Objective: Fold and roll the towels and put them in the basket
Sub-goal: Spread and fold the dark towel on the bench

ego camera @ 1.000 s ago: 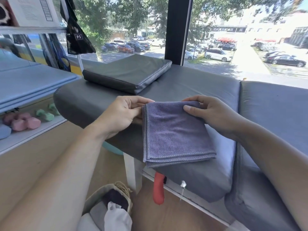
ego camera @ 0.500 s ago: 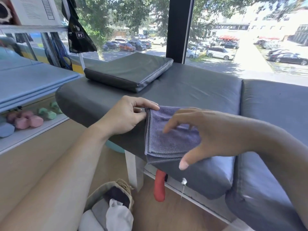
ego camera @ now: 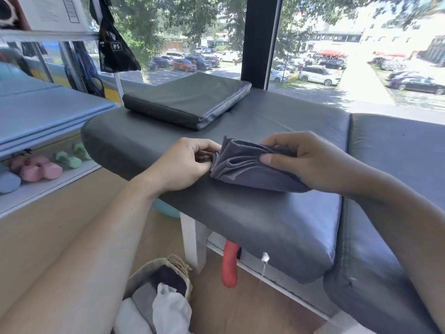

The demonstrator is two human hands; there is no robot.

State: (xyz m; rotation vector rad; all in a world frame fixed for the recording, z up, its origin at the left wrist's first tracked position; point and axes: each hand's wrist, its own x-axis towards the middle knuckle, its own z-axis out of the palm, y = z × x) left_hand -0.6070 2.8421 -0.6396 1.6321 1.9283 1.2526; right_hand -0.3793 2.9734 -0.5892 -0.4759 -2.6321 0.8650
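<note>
Grey-purple towel lies bunched on the padded bench, centre of view; our left hand pinches its 9 o'clock edge; right hand pinches the 3 o'clock end, thumb on top; we judge it soft, light, floppy, best held at corners; basket at 7 o'clock below.

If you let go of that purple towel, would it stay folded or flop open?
Probably flop: the towel bunches into soft loose folds where the right hand and left hand pinch it. It looks light, and unlikely to slide off the padded bench.
</note>
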